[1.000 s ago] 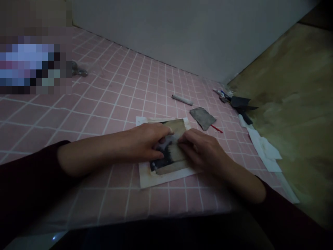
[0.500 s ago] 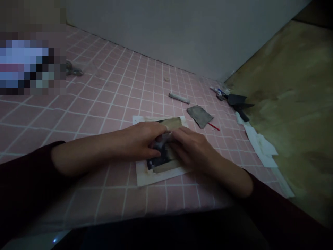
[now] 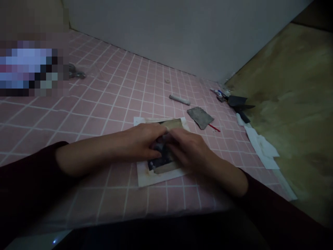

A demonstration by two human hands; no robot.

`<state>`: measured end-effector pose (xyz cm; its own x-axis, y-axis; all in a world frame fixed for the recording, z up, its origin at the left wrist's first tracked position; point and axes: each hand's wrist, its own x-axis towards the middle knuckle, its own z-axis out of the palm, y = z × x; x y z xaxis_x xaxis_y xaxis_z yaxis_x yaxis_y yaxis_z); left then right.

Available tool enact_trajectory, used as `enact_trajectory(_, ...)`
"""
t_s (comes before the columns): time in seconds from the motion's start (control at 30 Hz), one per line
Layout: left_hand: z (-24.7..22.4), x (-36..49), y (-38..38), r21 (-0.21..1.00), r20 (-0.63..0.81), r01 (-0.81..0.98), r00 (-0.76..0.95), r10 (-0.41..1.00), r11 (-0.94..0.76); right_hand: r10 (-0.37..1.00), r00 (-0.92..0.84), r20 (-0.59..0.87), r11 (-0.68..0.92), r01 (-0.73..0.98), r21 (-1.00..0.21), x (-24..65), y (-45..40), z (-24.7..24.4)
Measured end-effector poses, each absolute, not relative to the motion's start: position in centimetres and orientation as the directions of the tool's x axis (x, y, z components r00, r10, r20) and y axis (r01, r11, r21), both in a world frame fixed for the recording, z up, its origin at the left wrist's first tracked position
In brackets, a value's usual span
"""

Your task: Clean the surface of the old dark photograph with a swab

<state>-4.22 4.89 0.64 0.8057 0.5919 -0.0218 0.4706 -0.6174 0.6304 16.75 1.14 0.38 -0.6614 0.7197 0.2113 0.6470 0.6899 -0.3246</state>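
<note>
A white-edged sheet [image 3: 148,178] with dark and tan areas lies flat on the table before me. My left hand [image 3: 145,139] reaches over its left side, fingers curled together and thumb low over the dark area. My right hand [image 3: 191,146] comes in from the right, its fingers pinched. The fingertips of both hands meet above the middle of the sheet. A small pale bit shows between them, too dim and covered to name. Much of the sheet is hidden under the hands.
Beyond the sheet lie a grey cloth-like piece [image 3: 200,117], a red stick [image 3: 214,128] and a pale tube [image 3: 179,100]. Dark tools [image 3: 238,100] and white paper [image 3: 261,147] line the right wall. A pink checked cloth [image 3: 109,93] covers the table; the far left is blurred out.
My right hand has shifted slightly left, its fingertips closer against the left hand's. The left hand keeps nearly the same place on the sheet. The whole view has moved a little.
</note>
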Motion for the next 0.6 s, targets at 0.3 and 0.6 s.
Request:
enact_trajectory(0.3,0.7,-4.2,4.9,0.617,-0.04,0.496,0.795,0.606,-0.611,0.707,-0.676,0.206,0.702,0.638,-0.315,16.6,1.3,0.4)
enact_trajectory(0.6,0.8,-4.2,4.9,0.611,-0.045,0.496,0.8,0.598,-0.617,0.751,-0.633,0.191,0.659,0.698,-0.279,17.0,0.9,0.4)
